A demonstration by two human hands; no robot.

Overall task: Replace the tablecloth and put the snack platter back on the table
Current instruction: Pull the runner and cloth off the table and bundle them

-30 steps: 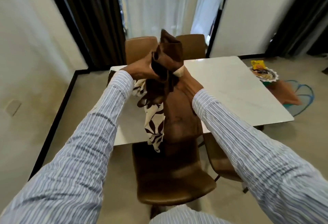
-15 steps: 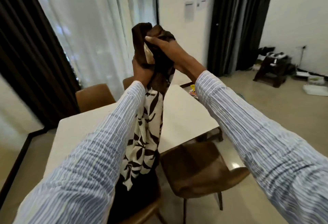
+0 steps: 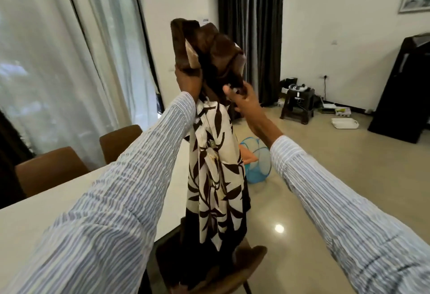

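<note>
At 12 o'clock above the table (image 3: 41, 219), left hand (image 3: 187, 81) grips the bunched tablecloth (image 3: 216, 172) high so it hangs free; right hand (image 3: 242, 100) pinches a fold at 1 o'clock, probably seeking an edge.

The tablecloth (image 3: 216, 177) hides most of the blue mesh basket (image 3: 258, 165) on the floor, the far corner of the table (image 3: 35, 221) and the back of the near chair (image 3: 223, 275), whose seat the bottom edge cuts off. The left hand's (image 3: 188, 79) fingers are buried in the bunched brown folds, and the right hand's (image 3: 242, 98) fingertips are blurred against the cloth. Items on the dark stool (image 3: 297, 102) are too small to identify.
</note>
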